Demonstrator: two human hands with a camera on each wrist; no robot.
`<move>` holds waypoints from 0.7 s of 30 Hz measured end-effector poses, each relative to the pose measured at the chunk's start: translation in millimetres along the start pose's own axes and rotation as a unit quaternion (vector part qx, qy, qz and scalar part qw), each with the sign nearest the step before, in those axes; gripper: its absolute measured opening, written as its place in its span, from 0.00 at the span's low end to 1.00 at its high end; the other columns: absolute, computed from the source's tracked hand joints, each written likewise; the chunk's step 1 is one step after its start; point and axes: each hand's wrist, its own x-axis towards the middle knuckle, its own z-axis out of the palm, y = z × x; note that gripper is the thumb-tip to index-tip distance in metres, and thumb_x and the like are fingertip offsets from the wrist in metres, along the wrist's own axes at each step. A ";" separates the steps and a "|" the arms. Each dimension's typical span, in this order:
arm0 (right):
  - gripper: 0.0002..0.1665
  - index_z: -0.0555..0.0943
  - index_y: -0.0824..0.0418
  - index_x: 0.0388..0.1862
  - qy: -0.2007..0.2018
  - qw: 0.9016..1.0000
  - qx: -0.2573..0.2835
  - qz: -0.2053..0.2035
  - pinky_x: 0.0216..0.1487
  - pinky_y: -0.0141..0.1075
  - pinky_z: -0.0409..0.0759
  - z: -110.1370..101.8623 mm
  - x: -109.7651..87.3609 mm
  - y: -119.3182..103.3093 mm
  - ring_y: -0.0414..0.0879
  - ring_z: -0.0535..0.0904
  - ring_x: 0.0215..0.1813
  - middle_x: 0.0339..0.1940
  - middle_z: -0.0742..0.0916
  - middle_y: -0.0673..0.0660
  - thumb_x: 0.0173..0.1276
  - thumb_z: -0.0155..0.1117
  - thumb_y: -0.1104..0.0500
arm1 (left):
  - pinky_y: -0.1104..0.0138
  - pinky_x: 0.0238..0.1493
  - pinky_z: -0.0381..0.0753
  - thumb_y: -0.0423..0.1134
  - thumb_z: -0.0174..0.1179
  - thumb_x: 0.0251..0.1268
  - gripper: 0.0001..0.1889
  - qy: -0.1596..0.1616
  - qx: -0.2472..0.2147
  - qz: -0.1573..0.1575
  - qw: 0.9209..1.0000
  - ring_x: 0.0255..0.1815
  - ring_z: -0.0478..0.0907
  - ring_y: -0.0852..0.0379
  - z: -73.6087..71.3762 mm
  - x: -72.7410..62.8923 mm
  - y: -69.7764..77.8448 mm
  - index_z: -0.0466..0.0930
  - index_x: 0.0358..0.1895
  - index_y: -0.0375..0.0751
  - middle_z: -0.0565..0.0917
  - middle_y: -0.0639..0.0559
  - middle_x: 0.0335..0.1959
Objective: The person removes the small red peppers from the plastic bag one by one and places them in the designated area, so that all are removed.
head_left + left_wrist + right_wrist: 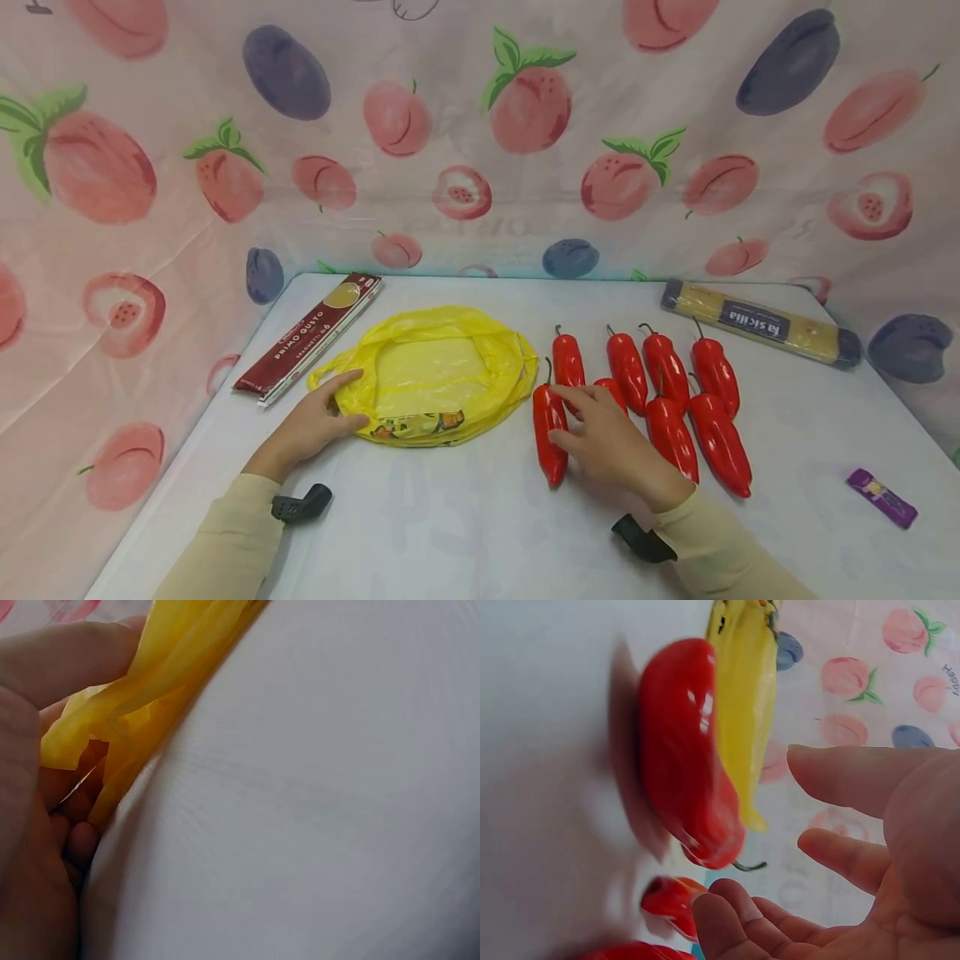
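Note:
A yellow plastic bag (517,362) lies with its mouth spread wide in the middle of the table. My left hand (318,425) holds its left rim, the thin plastic (161,675) passing between thumb and fingers in the left wrist view. To the bag's right, several glossy red peppers (720,442) with thin stems lie in loose rows. My right hand (607,437) hovers at the leftmost front pepper (550,433), fingers spread and nothing gripped. In the right wrist view, a gap shows between this pepper (679,742) and the thumb. Another pepper (611,390) is partly hidden behind that hand.
A dark red spaghetti packet (307,337) lies at the back left. At the back right is a clear pack of spaghetti (761,322). A small purple sachet (881,497) rests near the right edge. A fruit-patterned cloth (465,125) hangs behind the white table (450,533).

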 end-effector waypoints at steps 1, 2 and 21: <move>0.42 0.69 0.53 0.75 0.002 1.000 -0.001 -0.002 0.40 0.46 0.87 -2.3 -0.6 -0.1 0.56 0.74 0.58 0.63 0.73 0.64 0.62 0.74 0.55 | 0.34 0.72 0.46 0.56 0.69 0.60 0.46 0.001 -0.005 -0.001 1.000 0.78 0.47 0.34 -0.3 -0.2 0.1 0.57 0.79 0.52 0.54 0.36 0.79; 0.43 0.69 0.53 0.75 0.005 1.000 -0.002 -0.005 0.40 0.46 0.87 -4.5 -1.2 -0.2 0.56 0.75 0.58 0.64 0.73 0.64 0.62 0.74 0.55 | 0.35 0.72 0.46 0.56 0.69 0.60 0.46 0.004 -0.010 -0.001 1.000 0.78 0.47 0.34 -0.5 -0.4 0.2 0.57 0.79 0.52 0.54 0.37 0.79; 0.53 0.66 0.62 0.75 0.055 0.996 -0.053 -0.053 0.49 0.63 0.81 -60.1 -14.1 15.6 0.67 0.63 0.71 0.72 0.70 0.68 0.58 0.77 0.42 | 0.29 0.65 0.55 0.52 0.67 0.64 0.42 0.108 0.105 0.114 0.982 0.75 0.52 0.32 -41.2 -18.6 33.5 0.59 0.77 0.42 0.59 0.36 0.76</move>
